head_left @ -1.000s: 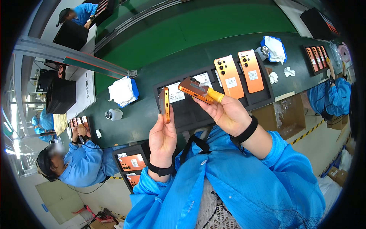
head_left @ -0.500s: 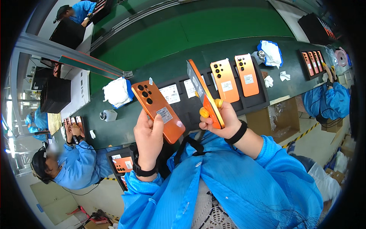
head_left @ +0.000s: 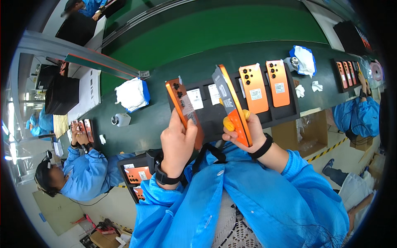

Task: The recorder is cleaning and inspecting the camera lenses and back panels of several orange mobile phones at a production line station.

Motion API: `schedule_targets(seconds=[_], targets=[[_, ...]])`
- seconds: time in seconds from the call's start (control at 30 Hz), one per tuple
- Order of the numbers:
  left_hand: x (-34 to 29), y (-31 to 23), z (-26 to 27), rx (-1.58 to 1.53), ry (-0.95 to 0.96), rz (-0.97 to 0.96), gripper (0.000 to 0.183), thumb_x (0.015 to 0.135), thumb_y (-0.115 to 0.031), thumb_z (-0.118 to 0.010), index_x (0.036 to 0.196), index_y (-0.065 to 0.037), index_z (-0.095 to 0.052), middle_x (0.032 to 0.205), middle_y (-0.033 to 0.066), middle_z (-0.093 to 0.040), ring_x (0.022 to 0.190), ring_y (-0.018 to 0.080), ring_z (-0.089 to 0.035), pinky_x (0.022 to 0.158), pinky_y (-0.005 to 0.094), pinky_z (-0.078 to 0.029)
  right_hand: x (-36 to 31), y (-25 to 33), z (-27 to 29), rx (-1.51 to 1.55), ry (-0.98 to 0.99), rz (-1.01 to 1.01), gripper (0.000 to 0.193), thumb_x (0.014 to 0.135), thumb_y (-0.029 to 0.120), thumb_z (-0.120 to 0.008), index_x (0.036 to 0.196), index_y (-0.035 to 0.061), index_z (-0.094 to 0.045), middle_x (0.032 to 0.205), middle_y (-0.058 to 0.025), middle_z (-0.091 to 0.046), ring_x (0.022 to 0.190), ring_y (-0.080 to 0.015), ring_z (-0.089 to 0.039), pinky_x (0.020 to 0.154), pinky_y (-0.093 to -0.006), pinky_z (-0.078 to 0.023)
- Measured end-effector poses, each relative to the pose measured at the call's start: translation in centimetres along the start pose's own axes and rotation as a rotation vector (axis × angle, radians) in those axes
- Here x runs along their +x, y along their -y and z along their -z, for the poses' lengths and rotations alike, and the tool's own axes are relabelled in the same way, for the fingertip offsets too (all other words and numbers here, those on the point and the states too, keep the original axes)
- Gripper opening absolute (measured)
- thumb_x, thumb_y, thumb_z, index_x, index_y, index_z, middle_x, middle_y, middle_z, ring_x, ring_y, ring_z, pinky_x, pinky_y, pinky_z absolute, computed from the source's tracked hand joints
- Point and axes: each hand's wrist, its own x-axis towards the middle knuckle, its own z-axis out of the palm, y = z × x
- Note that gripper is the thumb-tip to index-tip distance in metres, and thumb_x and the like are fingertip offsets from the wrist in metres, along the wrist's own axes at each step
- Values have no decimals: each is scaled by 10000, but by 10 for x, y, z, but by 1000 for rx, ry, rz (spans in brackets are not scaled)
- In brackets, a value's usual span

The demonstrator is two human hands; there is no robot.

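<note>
My left hand [head_left: 177,142] is closed around an orange phone [head_left: 180,96], held upright and turned nearly edge-on, with its camera lenses and a label in view. Yellow finger cots cover some fingertips of my right hand [head_left: 256,134], which grips a second orange phone [head_left: 226,89] by its lower end, also almost on edge. Both phones are raised over a black tray [head_left: 271,117]. In the tray's right part lie an orange phone [head_left: 250,81] and another orange phone [head_left: 277,74], backs up with white labels. White label sheets [head_left: 195,99] show between the held phones.
White cloths [head_left: 131,95] fill a blue box at left, near a small bottle [head_left: 121,120]. At right stand more cloths [head_left: 305,60] and crumpled tissue [head_left: 316,86]. A phone tray [head_left: 138,173] sits by my left arm. Co-workers [head_left: 89,177] handle phones at both sides; a cardboard box [head_left: 322,126] stands below.
My left hand has moved right and turned its phone from back-facing to nearly edge-on, closer to the other phone. My right hand still holds its phone. The view has shifted slightly.
</note>
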Motion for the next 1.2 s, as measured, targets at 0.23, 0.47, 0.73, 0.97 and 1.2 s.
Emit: schedule_targets(seconds=[0.23,0.47,0.73,0.97,1.2], targets=[[3,21,-5,19,-86,-111,398,919,-109,-580,1294,2,-508,763,185,-650,637,341,-664,577,401,-507,21,-2,28,-488,-38,449,389,965,203,-396,1297,43,-520,1153,-116,-592,950,-215,-590,893,-366,-439],[-8,82,-10,78,-218,-340,183,859,-50,-641,1033,5,-623,834,165,-671,703,351,-654,622,407,-508,4,21,34,-1030,-191,933,529,962,3,-412,1486,-18,-345,1516,-141,-394,1391,-230,-377,1139,-340,-263],[14,99,-30,-104,-136,-90,203,945,-76,-536,1127,16,-543,929,212,-667,831,413,-659,700,433,-517,27,19,21,-1506,-570,755,490,954,6,-448,1439,-37,-399,1176,-252,-626,1022,-320,-638,860,-382,-484],[43,132,-57,-85,148,143,229,993,-186,-493,1133,-6,-507,981,264,-660,942,471,-616,770,509,-492,69,13,64,-2003,-749,511,199,831,52,-574,991,-64,-554,927,-265,-579,879,-443,-584,771,-511,-483],[53,126,-54,129,335,221,301,959,-211,-557,1183,-13,-517,874,249,-669,849,458,-638,730,528,-503,68,14,50,-2330,-782,475,194,780,116,-677,884,-43,-643,992,-223,-573,960,-384,-580,811,-466,-483]])
